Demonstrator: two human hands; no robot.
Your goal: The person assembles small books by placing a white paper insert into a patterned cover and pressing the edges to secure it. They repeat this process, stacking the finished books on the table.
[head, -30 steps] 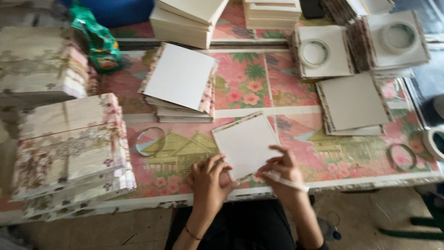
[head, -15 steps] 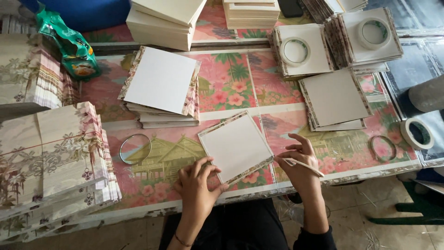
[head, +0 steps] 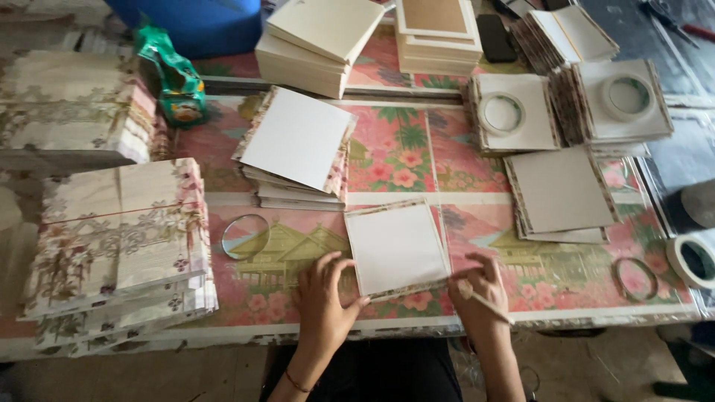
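A white square board [head: 397,249] with patterned paper folded over its edges lies flat on the flowered table [head: 417,164], just in front of me. My left hand [head: 325,305] rests on the table with its fingertips against the board's lower left corner. My right hand [head: 480,294] presses the board's lower right corner and grips a thin pale stick [head: 485,301] that points down to the right.
A stack of covered boards [head: 296,149] sits behind the square. Tall stacks of patterned sheets [head: 119,246] stand at the left. Grey boards [head: 562,193], tape rolls [head: 503,113] [head: 693,260], a clear ring [head: 245,236] and a green packet [head: 173,78] lie around.
Both hands have closed in on the board's lower corners. The board sits squarer to the table edge than before. The camera view shifted slightly.
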